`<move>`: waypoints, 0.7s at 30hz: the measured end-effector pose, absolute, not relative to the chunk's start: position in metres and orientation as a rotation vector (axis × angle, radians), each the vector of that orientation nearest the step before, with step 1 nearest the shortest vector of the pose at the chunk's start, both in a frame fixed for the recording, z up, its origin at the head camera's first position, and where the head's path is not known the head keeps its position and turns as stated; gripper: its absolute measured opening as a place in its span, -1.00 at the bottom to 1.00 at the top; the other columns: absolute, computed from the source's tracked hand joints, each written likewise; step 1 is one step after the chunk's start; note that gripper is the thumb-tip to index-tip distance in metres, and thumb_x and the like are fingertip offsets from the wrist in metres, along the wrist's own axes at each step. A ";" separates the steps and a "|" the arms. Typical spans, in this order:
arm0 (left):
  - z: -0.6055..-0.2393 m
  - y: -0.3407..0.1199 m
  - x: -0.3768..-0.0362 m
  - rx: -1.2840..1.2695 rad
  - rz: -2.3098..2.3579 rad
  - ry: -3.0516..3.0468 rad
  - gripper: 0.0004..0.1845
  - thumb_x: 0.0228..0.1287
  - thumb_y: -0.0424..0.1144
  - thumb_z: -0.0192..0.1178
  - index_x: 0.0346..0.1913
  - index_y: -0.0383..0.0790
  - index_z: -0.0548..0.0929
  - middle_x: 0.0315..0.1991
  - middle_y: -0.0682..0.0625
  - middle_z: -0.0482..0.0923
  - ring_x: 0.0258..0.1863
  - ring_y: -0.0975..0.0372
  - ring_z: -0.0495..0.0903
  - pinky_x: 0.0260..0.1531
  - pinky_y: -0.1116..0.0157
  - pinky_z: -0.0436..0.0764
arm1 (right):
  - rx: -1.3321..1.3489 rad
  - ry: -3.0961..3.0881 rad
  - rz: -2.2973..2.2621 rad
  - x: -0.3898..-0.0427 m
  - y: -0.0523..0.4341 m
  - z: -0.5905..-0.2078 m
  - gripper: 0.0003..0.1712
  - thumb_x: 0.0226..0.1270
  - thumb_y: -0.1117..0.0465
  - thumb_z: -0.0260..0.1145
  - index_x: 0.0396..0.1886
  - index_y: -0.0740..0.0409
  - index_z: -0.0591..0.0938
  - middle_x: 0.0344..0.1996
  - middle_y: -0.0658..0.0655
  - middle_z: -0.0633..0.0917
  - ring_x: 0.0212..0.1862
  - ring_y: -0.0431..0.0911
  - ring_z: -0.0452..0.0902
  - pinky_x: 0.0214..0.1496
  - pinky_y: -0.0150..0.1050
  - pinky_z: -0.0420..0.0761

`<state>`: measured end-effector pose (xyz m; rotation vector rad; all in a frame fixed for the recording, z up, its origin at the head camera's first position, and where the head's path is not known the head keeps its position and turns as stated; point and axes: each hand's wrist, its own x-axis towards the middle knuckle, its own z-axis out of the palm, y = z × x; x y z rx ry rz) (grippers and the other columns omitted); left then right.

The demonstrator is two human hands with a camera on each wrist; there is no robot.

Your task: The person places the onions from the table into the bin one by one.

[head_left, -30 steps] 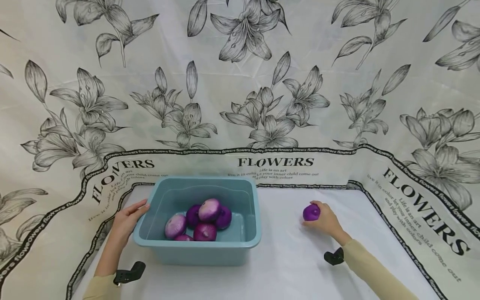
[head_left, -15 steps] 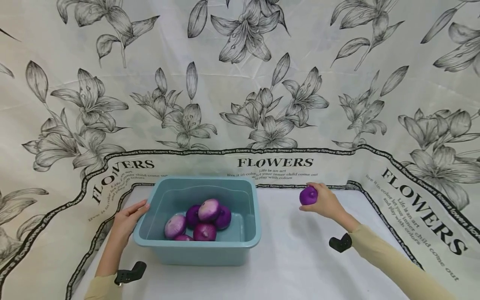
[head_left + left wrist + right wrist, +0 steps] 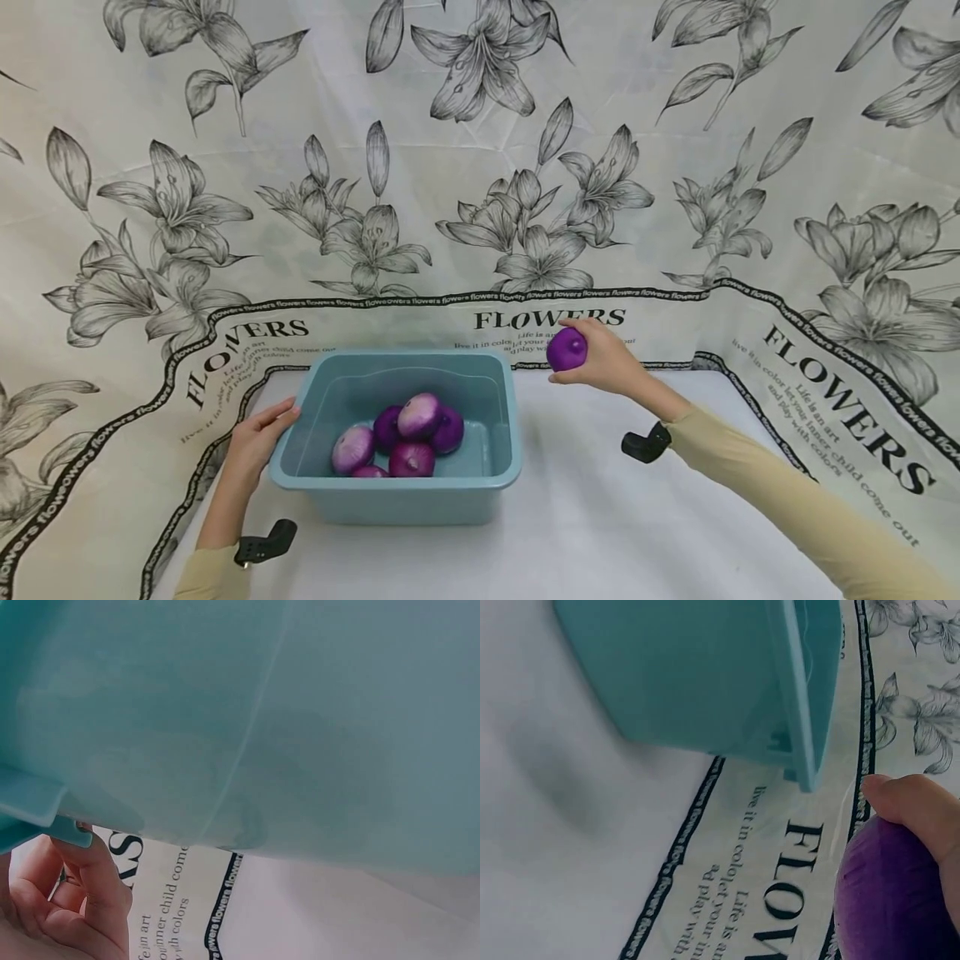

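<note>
A teal plastic bin (image 3: 397, 500) stands on the white table and holds several purple onions (image 3: 408, 433). My left hand (image 3: 258, 437) rests against the bin's left rim, thumb on the edge; in the left wrist view its fingers (image 3: 90, 900) sit under the bin's lip (image 3: 37, 810). My right hand (image 3: 600, 362) is raised above the table just right of the bin's far right corner and grips a purple onion (image 3: 566, 348). The right wrist view shows that onion (image 3: 889, 900) under my thumb, with the bin's wall (image 3: 697, 675) beyond.
A flower-print cloth (image 3: 480, 167) covers the wall behind and drapes round the white table (image 3: 585, 517). Black wrist mounts (image 3: 645, 444) sit on both sleeves. Bare tabletop lies right of and in front of the bin.
My right hand has lifted the purple onion off the table and carried it up and leftward, close to the bin's far right corner. The left hand and bin have stayed put.
</note>
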<state>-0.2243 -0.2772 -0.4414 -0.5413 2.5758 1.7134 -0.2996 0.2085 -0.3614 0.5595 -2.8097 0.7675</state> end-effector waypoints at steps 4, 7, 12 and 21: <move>-0.441 -0.278 -0.224 -0.545 1.712 2.580 -0.27 0.32 0.16 0.11 0.40 -0.23 0.32 0.39 -0.29 0.26 0.28 -0.12 0.38 -0.05 0.23 0.57 | 0.667 -2.765 0.813 -0.299 0.181 -0.344 0.07 -0.21 0.02 0.63 0.36 0.18 0.37 0.16 0.30 0.52 0.08 0.17 0.54 -0.02 0.05 0.61; -0.440 -0.278 -0.224 -0.540 1.705 2.586 -0.27 0.33 0.17 0.09 0.40 -0.23 0.32 0.38 -0.30 0.27 0.27 -0.12 0.39 -0.07 0.25 0.57 | 0.733 -2.747 0.848 -0.300 0.161 -0.334 0.07 -0.23 0.00 0.64 0.36 0.13 0.38 0.20 0.25 0.52 0.10 0.13 0.54 -0.01 0.02 0.61; -0.439 -0.278 -0.224 -0.535 1.697 2.590 -0.27 0.34 0.16 0.08 0.39 -0.26 0.33 0.35 -0.34 0.31 0.21 -0.07 0.45 -0.16 0.31 0.58 | 0.842 -2.758 0.880 -0.301 0.123 -0.324 0.05 -0.22 -0.03 0.63 0.35 0.05 0.39 0.16 0.18 0.55 0.08 0.07 0.55 -0.03 -0.06 0.63; -0.441 -0.275 -0.225 -0.527 1.709 2.606 -0.29 0.33 0.15 0.11 0.37 -0.27 0.36 0.31 -0.34 0.36 0.10 0.04 0.52 -0.25 0.40 0.56 | 1.085 -2.758 0.796 -0.308 0.054 -0.314 0.00 -0.17 -0.07 0.60 0.34 0.01 0.39 0.15 0.11 0.52 0.06 -0.05 0.55 -0.01 -0.18 0.61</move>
